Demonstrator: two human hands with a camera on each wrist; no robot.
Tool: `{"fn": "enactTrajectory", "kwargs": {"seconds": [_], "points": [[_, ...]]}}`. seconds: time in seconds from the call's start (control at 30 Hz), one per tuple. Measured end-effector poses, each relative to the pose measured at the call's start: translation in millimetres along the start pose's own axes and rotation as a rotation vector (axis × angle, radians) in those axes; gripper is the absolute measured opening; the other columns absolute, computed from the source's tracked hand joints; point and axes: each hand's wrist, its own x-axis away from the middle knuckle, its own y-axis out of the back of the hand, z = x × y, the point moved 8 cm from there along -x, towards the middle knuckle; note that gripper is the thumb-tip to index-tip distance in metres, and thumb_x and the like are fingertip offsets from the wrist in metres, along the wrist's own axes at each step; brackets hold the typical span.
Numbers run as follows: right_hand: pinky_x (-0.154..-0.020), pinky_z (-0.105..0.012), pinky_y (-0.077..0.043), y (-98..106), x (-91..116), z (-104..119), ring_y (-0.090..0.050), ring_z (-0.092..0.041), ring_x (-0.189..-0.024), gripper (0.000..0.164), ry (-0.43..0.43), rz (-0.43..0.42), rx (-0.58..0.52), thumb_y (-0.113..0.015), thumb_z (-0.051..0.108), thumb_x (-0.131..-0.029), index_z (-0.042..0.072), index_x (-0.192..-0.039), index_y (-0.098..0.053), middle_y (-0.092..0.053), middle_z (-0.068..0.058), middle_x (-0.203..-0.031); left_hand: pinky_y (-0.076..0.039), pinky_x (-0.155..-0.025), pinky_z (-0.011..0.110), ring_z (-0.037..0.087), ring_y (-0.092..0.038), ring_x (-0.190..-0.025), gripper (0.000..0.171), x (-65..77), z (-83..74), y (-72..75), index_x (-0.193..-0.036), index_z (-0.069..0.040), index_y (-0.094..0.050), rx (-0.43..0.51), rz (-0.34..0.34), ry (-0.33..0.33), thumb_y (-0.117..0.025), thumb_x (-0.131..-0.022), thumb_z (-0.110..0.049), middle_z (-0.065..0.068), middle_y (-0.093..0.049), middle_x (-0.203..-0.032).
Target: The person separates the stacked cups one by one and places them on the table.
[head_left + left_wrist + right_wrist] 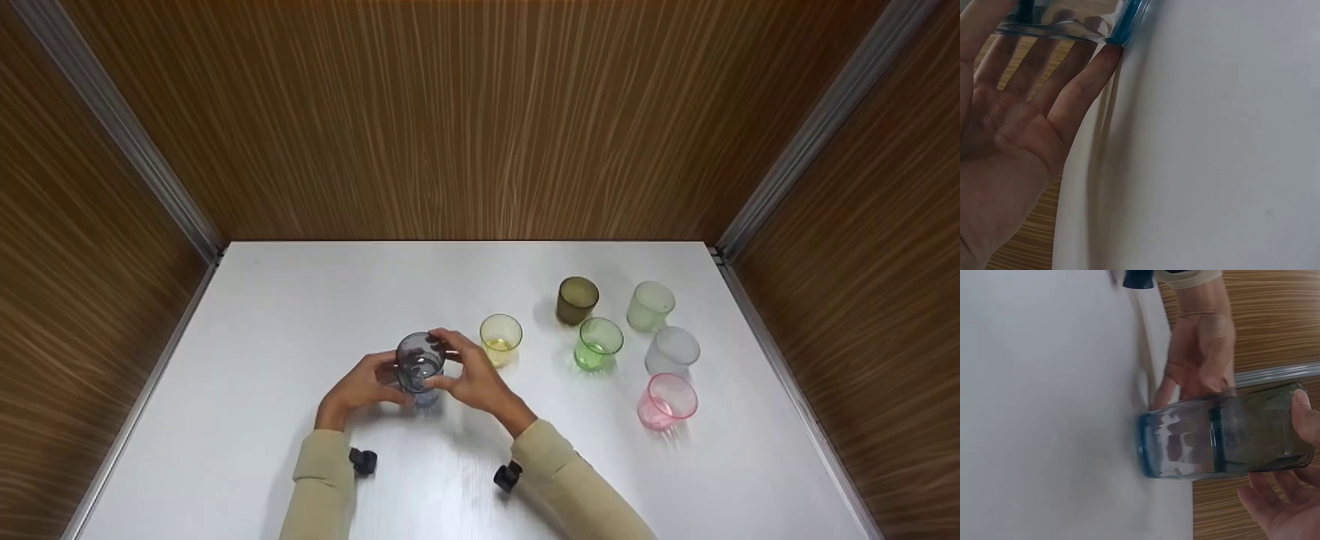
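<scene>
In the head view, a dark grey glass stands upright on a clear blue glass, its lower end at the blue one's mouth. My right hand grips the grey glass, thumb on the near side and fingers on the far side. From the left, my left hand holds the blue glass between thumb and fingers. The left wrist view has the left index fingertip at the blue glass's thick base. In the right wrist view the grey glass and blue glass line up end to end.
Right of my hands stands a yellow glass. Farther right are a dark olive glass, a green glass, a pale green glass, a frosted white glass and a pink glass. Wood-grain walls border the white table.
</scene>
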Motion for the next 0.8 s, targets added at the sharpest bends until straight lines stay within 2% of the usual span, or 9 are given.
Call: {"fn": "enactTrajectory", "kwargs": {"seconds": [0.13,0.3,0.37,0.53,0.67,0.8], "points": [[-0.103,-0.047,-0.057,11.6,-0.7,13.0,-0.061,-0.04,-0.126,0.072,0.003,-0.014,-0.058,-0.086,0.003,-0.081,-0.001,-0.145,-0.051,-0.061,-0.023,-0.136,-0.052,-0.109,0.035,0.034,-0.059,-0.135,0.081,1.3,2.1,-0.2,-0.147,-0.006,-0.056,-0.012,-0.009,0.031,-0.09,-0.074,-0.002,0.019,-0.062,-0.144],[-0.102,-0.05,-0.058,32.0,1.1,29.1,-0.059,-0.041,-0.126,0.075,0.025,-0.049,-0.066,-0.087,0.002,-0.079,0.0,-0.145,-0.051,-0.06,-0.023,-0.136,-0.042,-0.12,0.05,0.039,-0.052,-0.142,0.088,1.3,1.4,0.8,-0.151,-0.007,-0.051,-0.03,-0.024,0.048,-0.091,-0.073,-0.004,0.018,-0.056,-0.151],[-0.101,-0.052,-0.057,40.6,2.8,33.4,-0.059,-0.041,-0.126,0.075,0.032,-0.063,-0.057,-0.087,0.001,-0.078,0.0,-0.145,-0.051,-0.06,-0.023,-0.137,-0.04,-0.121,0.051,0.039,-0.051,-0.143,0.088,1.3,0.4,0.7,-0.151,-0.009,-0.052,-0.028,-0.022,0.047,-0.091,-0.073,-0.004,0.017,-0.056,-0.152],[-0.101,-0.054,-0.057,62.4,9.4,36.4,-0.059,-0.04,-0.127,0.075,0.031,-0.089,-0.017,-0.088,0.003,-0.079,0.001,-0.145,-0.052,-0.058,-0.022,-0.139,-0.045,-0.118,0.048,0.037,-0.053,-0.141,0.086,0.2,-2.9,-0.2,-0.151,-0.014,-0.054,-0.019,-0.007,0.024,-0.091,-0.073,-0.003,0.014,-0.058,-0.15],[-0.101,-0.054,-0.057,77.5,18.7,30.5,-0.058,-0.039,-0.128,0.076,0.009,-0.1,0.014,-0.088,0.004,-0.079,0.001,-0.145,-0.051,-0.058,-0.021,-0.141,-0.044,-0.118,0.047,0.038,-0.053,-0.141,0.086,0.5,-4.2,-1.9,-0.151,-0.014,-0.053,-0.014,0.001,0.008,-0.09,-0.074,-0.003,0.015,-0.058,-0.15],[-0.1,-0.052,-0.057,91.1,31.1,20.1,-0.058,-0.039,-0.128,0.075,-0.022,-0.12,0.017,-0.088,0.003,-0.079,0.0,-0.144,-0.052,-0.058,-0.021,-0.141,-0.048,-0.115,0.04,0.037,-0.053,-0.141,0.086,1.6,-3.8,-4.0,-0.151,-0.014,-0.053,0.003,0.003,0.011,-0.09,-0.074,-0.002,0.015,-0.058,-0.151]]}}
